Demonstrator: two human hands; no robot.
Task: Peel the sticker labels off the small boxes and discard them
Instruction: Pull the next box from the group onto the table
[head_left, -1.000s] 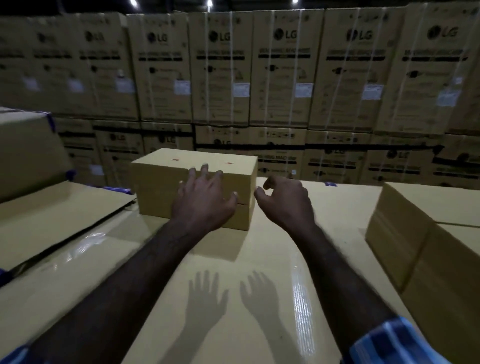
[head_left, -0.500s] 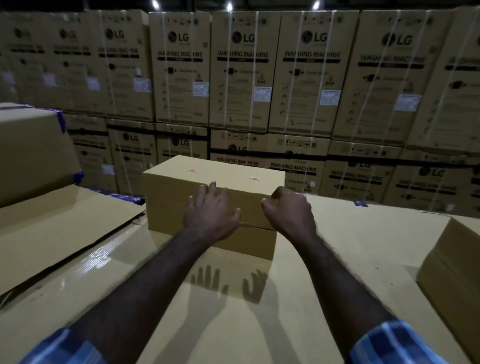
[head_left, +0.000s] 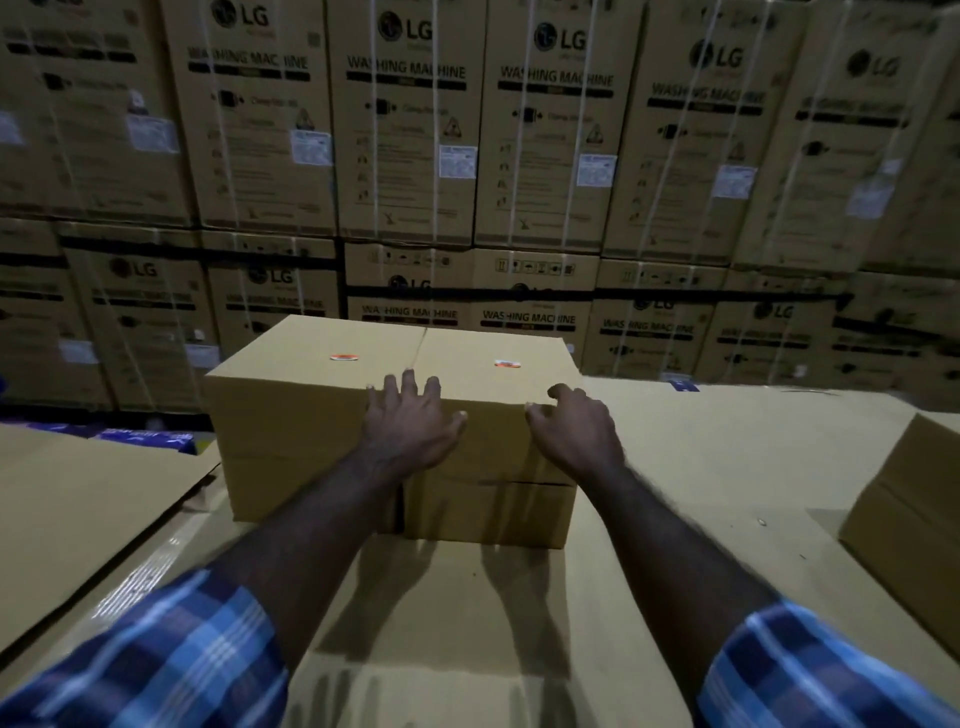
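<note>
A block of plain small cardboard boxes (head_left: 291, 415) stands in the middle on a large cardboard surface (head_left: 727, 457), stacked two high and side by side. Two small orange round stickers lie on the top faces: the left sticker (head_left: 344, 357) and the right sticker (head_left: 507, 364). My left hand (head_left: 410, 423) rests flat, fingers spread, over the near top edge of the boxes. My right hand (head_left: 574, 428) hovers at the same edge near the right corner, fingers curled and apart, holding nothing. Both stickers sit beyond my fingertips, untouched.
A wall of large strapped washing machine cartons (head_left: 405, 130) fills the background. Another plain box (head_left: 914, 514) sits at the right edge. A loose cardboard sheet (head_left: 78, 499) lies on the left, with blue packaging (head_left: 150, 440) behind it.
The view has come closer to the boxes and tilted up. Both hands have moved forward onto the boxes' near top edge; the right hand's fist has loosened.
</note>
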